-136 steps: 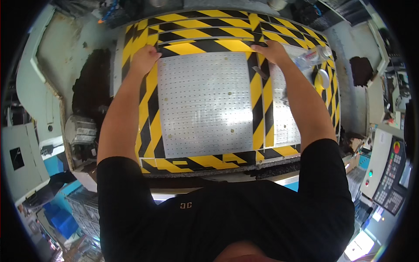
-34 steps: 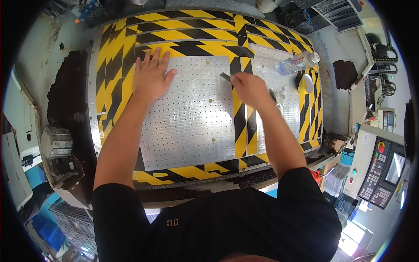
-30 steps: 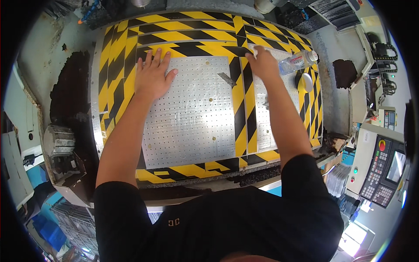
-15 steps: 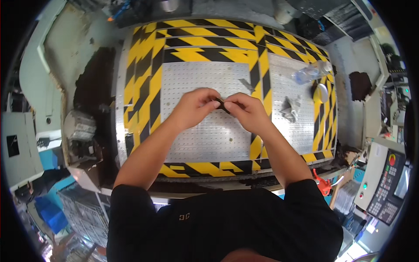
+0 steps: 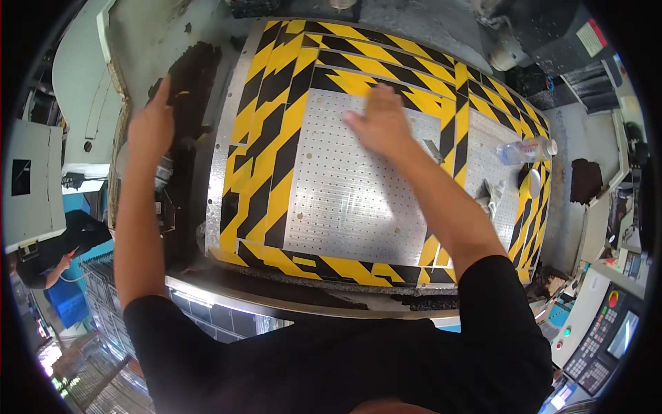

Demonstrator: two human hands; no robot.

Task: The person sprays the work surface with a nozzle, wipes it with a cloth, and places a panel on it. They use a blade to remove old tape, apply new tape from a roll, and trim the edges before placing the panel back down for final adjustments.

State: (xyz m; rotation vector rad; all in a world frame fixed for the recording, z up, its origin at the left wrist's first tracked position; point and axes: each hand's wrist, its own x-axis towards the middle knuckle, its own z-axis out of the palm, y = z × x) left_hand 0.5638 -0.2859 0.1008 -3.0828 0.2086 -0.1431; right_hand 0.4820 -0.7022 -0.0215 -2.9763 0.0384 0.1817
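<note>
Plate: perforated metal plate (image 5: 358, 186), silver, ringed by yellow-black hazard stripes.
Right hand (image 5: 380, 124): open, flat on it.
Left hand (image 5: 150, 125): open, empty, off its left edge.

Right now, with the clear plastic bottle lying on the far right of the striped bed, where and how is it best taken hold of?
Probably around its middle, from above. The clear plastic bottle lies on its side on the perforated metal plate, cap pointing right, so the rounded body is open from the top. The right hand rests flat on the plate to its left and is the nearer one; the left hand is off the bed's left edge.
</note>
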